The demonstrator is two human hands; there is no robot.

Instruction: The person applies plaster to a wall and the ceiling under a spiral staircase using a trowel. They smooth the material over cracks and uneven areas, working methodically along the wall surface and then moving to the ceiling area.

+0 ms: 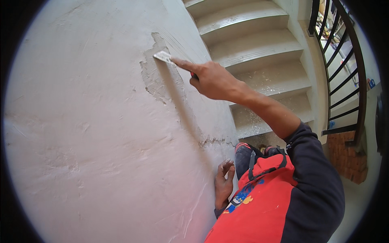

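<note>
My right hand [210, 79] is stretched out over the wall [101, 170], closed around the handle of a putty knife [163, 56]. Its index finger lies along the tool toward the blade. The pale blade meets a rough grey patch [156, 79] where the wall's surface layer is gone. My left hand [225, 184] is low beside my body, close to the wall. Its fingers are loosely bent with a gap to the thumb, and nothing shows in them.
Concrete stairs [255, 46] with white specks run alongside the wall. A dark metal railing [360, 77] curves along their right side. Reddish-brown tiles [344, 156] show below the railing. A jagged crack [216, 141] crosses the wall near my legs.
</note>
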